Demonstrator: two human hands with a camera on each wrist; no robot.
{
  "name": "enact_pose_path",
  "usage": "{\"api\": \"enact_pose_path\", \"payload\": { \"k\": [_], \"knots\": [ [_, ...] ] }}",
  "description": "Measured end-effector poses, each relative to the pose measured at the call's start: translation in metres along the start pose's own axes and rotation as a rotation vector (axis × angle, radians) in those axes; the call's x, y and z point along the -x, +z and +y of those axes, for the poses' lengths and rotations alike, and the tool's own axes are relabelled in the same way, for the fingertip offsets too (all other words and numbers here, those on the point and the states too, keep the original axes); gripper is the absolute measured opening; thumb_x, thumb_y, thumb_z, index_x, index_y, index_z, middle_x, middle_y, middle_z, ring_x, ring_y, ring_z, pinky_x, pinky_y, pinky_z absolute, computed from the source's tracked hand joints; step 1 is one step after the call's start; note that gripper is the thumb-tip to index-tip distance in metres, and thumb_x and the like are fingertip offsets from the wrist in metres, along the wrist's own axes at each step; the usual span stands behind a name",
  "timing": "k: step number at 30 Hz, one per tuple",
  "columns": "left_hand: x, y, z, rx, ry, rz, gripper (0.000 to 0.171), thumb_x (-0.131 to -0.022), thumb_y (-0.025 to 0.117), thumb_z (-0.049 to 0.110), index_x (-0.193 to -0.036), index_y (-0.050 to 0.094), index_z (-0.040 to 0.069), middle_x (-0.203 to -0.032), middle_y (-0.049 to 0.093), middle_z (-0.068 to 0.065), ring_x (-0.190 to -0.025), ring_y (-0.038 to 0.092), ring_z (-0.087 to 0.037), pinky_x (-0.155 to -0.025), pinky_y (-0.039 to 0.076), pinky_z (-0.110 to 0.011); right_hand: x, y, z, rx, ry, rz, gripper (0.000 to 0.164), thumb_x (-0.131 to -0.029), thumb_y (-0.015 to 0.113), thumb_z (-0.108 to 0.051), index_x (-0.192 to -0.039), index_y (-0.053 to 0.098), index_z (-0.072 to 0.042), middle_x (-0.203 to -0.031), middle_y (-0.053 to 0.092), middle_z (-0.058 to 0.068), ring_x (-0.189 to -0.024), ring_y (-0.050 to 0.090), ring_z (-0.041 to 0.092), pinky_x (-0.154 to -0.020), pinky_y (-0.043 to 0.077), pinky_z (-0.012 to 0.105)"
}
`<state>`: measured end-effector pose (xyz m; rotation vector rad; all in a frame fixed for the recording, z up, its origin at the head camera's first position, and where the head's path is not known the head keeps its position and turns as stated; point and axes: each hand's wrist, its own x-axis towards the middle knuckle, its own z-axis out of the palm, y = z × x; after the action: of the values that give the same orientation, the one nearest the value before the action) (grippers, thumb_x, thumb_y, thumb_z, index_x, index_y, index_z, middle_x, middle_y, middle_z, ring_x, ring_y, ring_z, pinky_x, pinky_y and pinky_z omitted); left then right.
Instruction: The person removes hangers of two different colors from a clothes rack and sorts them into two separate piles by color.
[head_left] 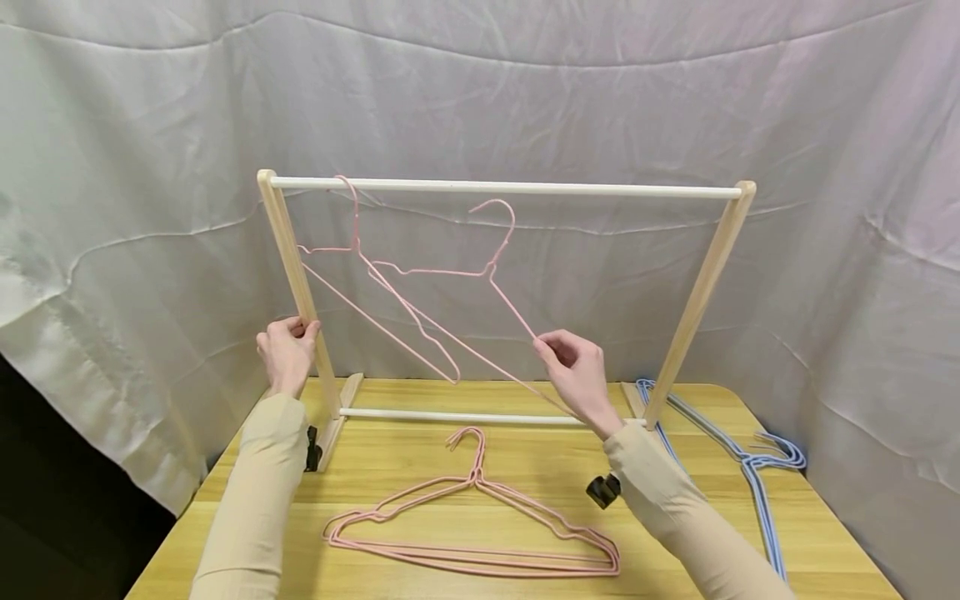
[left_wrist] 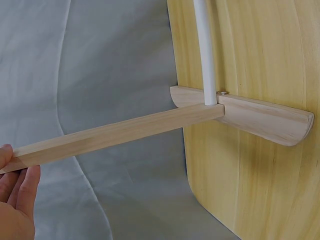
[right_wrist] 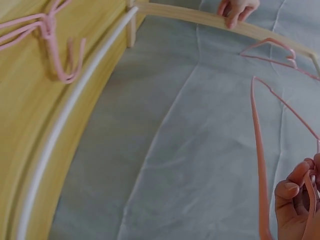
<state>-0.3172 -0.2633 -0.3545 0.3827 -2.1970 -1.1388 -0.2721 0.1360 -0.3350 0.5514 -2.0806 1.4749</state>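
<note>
My left hand [head_left: 287,354] holds the left wooden post [head_left: 288,258] of a garment rack, thumb on one side and fingers on the other. The right hand [head_left: 577,371] pinches a pink wire hanger [head_left: 513,307] by its right shoulder. That hanger is tilted, and its hook appears just below the rack's white top rail [head_left: 600,190]. Another pink hanger [head_left: 356,218] hangs from the rail near the left post. In the right wrist view, the held hanger [right_wrist: 258,145] extends up from the fingers, part of it cut off by the frame edge.
Several pink hangers [head_left: 477,471] lie stacked on the wooden table [head_left: 375,492] in front of the rack. Blue hangers [head_left: 759,500] lie at the right, by the rack's right foot. The white lower rail [head_left: 465,416] runs low between the posts. Grey cloth [head_left: 480,108] hangs behind.
</note>
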Motion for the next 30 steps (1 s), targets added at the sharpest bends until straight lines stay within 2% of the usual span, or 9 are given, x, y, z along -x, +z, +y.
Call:
{"api": "enact_pose_path", "payload": {
  "k": [4, 10, 13, 17, 22, 26, 30],
  "knots": [
    [-0.001, 0.0, -0.001, -0.005, 0.012, 0.012, 0.031, -0.098, 0.065, 0.022, -0.114, 0.073, -0.003, -0.115, 0.072, -0.027, -0.118, 0.05, -0.044, -0.105, 0.036, -0.053, 0.012, -0.011, 0.011, 0.022, -0.007, 0.005, 0.009, -0.093, 0.069, -0.003, -0.092, 0.074, 0.004, -0.075, 0.069, 0.017, -0.06, 0.052, -0.002, -0.057, 0.045, 0.013],
    [-0.001, 0.001, -0.001, -0.024, 0.018, 0.019, 0.03, -0.098, 0.066, 0.022, -0.112, 0.074, -0.002, -0.113, 0.073, -0.025, -0.117, 0.052, -0.044, -0.104, 0.037, -0.052, 0.034, -0.029, 0.026, 0.027, 0.053, -0.055, 0.01, -0.094, 0.067, -0.003, -0.096, 0.072, 0.005, -0.071, 0.063, -0.005, -0.058, 0.053, -0.001, -0.053, 0.047, 0.016],
    [-0.001, 0.001, -0.001, -0.025, 0.017, 0.022, 0.03, -0.097, 0.066, 0.022, -0.112, 0.074, -0.002, -0.113, 0.073, -0.025, -0.117, 0.053, -0.044, -0.104, 0.038, -0.052, 0.045, -0.036, 0.031, 0.038, 0.089, -0.095, 0.01, -0.095, 0.067, -0.006, -0.097, 0.072, 0.002, -0.069, 0.06, -0.011, -0.056, 0.052, -0.001, -0.05, 0.045, 0.018],
    [-0.002, 0.001, -0.001, -0.021, 0.016, 0.02, 0.03, -0.097, 0.066, 0.023, -0.113, 0.074, -0.002, -0.113, 0.073, -0.025, -0.117, 0.053, -0.044, -0.105, 0.039, -0.052, 0.057, -0.042, 0.036, 0.071, 0.107, -0.145, 0.01, -0.095, 0.068, -0.009, -0.097, 0.074, -0.001, -0.068, 0.061, -0.005, -0.054, 0.051, 0.001, -0.049, 0.044, 0.021],
    [-0.002, 0.0, -0.001, -0.021, 0.014, 0.018, 0.03, -0.097, 0.066, 0.022, -0.113, 0.074, -0.002, -0.113, 0.073, -0.025, -0.117, 0.053, -0.044, -0.105, 0.038, -0.052, 0.071, -0.046, 0.045, 0.116, 0.085, -0.21, 0.008, -0.094, 0.068, -0.008, -0.098, 0.074, -0.004, -0.066, 0.061, -0.001, -0.053, 0.05, 0.001, -0.049, 0.044, 0.022],
    [-0.002, 0.0, -0.001, -0.021, 0.016, 0.023, 0.03, -0.098, 0.066, 0.023, -0.113, 0.074, -0.002, -0.113, 0.073, -0.025, -0.116, 0.056, -0.043, -0.104, 0.041, -0.051, 0.08, -0.045, 0.051, 0.099, 0.062, -0.249, 0.007, -0.093, 0.068, -0.004, -0.098, 0.074, -0.004, -0.066, 0.061, 0.0, -0.051, 0.05, 0.003, -0.048, 0.045, 0.023],
    [-0.002, 0.0, -0.001, -0.022, 0.016, 0.02, 0.031, -0.098, 0.066, 0.023, -0.114, 0.074, -0.002, -0.113, 0.073, -0.025, -0.116, 0.056, -0.043, -0.104, 0.042, -0.051, 0.087, -0.043, 0.054, 0.083, 0.098, -0.28, 0.007, -0.093, 0.069, -0.005, -0.098, 0.074, -0.005, -0.067, 0.063, 0.001, -0.05, 0.052, 0.004, -0.047, 0.046, 0.023]
  ]
}}
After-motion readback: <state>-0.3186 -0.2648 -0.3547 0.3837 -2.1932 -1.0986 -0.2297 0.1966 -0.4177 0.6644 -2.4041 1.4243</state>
